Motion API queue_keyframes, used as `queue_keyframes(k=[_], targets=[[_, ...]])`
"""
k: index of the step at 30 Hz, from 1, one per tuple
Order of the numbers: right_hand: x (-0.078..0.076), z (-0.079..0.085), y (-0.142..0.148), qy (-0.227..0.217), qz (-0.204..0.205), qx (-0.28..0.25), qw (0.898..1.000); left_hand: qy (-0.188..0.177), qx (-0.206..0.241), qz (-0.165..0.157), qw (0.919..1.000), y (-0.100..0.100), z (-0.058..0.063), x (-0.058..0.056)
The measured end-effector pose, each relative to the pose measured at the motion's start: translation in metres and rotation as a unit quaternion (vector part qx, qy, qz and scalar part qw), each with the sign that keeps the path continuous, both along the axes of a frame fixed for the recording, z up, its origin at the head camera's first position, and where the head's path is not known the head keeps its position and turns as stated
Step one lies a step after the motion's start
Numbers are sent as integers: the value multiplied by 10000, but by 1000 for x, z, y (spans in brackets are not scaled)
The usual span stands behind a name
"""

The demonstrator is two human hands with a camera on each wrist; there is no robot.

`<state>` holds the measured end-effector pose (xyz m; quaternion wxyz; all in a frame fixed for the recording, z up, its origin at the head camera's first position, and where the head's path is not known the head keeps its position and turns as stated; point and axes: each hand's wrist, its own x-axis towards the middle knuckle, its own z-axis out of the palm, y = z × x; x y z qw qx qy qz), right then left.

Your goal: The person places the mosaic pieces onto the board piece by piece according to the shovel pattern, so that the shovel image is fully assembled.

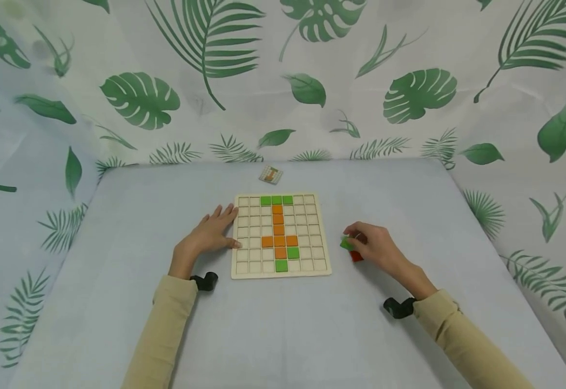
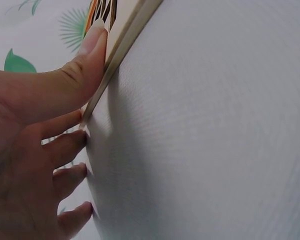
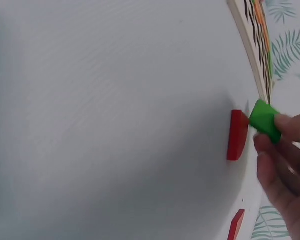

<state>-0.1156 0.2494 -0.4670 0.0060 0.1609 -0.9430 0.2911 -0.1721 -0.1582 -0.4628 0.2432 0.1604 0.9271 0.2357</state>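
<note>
A pale wooden grid board point(image 1: 307, 232) lies on the table with green and orange square tiles set in its cells. The orange tiles point(image 1: 279, 229) form a column with a short crossbar; green tiles point(image 1: 276, 200) line part of the top row. My left hand point(image 1: 210, 232) rests at the board's left edge, fingers spread and thumb point(image 2: 92, 50) on its rim. To the right of the board, my right hand point(image 1: 372, 246) pinches a green tile point(image 3: 265, 120) between thumb and fingers. A red tile point(image 3: 237, 135) lies on the table just beneath it.
Behind the board lies a small pattern card point(image 1: 270, 174). Another red tile point(image 3: 236, 225) shows near the right hand in the right wrist view. A leaf-printed cloth point(image 1: 244, 119) stands as a wall around the white table point(image 1: 283, 329).
</note>
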Motion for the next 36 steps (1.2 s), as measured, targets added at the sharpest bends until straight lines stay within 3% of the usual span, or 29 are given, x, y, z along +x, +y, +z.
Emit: queue_keyframes(k=[6, 20, 36], targets=[[-1, -1, -6, 84, 297, -197, 9993, -40, 6, 15, 10000, 0, 1, 1], [-4, 7, -17, -625, 590, -705, 9938, 18, 2, -36, 10000, 2, 2, -3], [-6, 11, -40, -654, 858, -751, 9913, 65, -99, -64, 9999, 1, 2, -1]])
